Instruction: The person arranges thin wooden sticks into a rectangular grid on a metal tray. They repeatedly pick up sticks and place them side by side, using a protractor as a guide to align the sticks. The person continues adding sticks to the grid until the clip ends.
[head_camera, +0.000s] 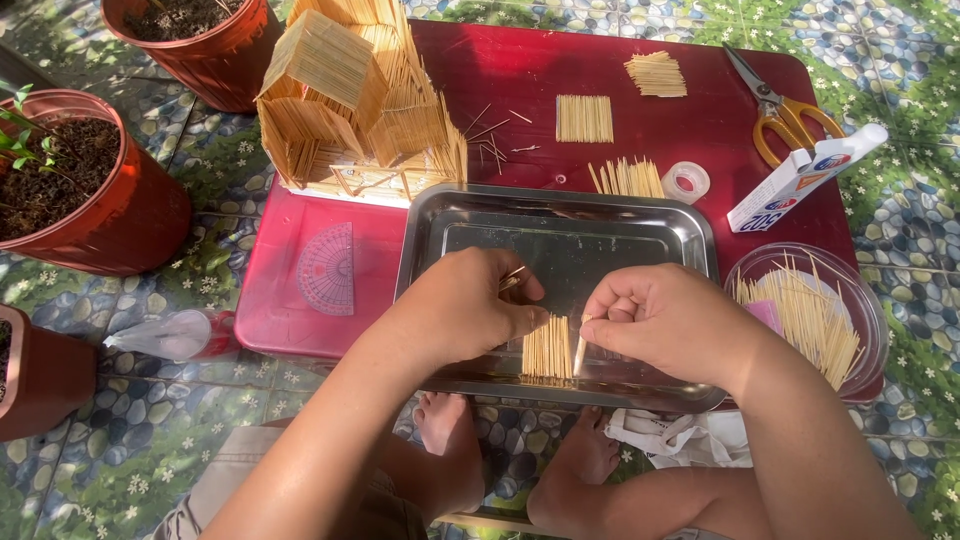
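Steel is catching the sun in the head view: a shallow metal tray (560, 215) is lying on a low red table (560, 70), and inside it a small flat panel of toothpicks (547, 348) is sitting near the front rim, side by side like a raft. The left hand (465, 305) is resting over the tray with its fingers curled together, pinching a few loose sticks at the fingertips, just left of the panel. The right hand (665, 320) is closing thumb and forefinger on a single toothpick (580, 352) and is holding it upright against the panel's right edge.

To the right, a clear round bowl (868, 310) is holding a loose heap of toothpicks on a pink scrap. Behind the tray, three more finished panels are lying on the table: one fanned just behind the rim (627, 178), one squared (584, 118), one farther back (655, 73). A roll of clear tape (686, 181) is sitting beside the fanned one, with a white glue bottle (803, 178) and yellow-handled scissors (785, 110) at the right.

At the back left, a toothpick model house (350, 95) is standing on a white base, and a pink protractor (327, 268) is lying in front of it. Three terracotta-coloured pots are standing on the pebble-patterned floor; two (140, 215) (225, 55) are holding dark soil, the nearer with a green sprig, and the third (45, 375) is cut off by the edge. A crumpled plastic bag (165, 335) is lying by the table's left corner.
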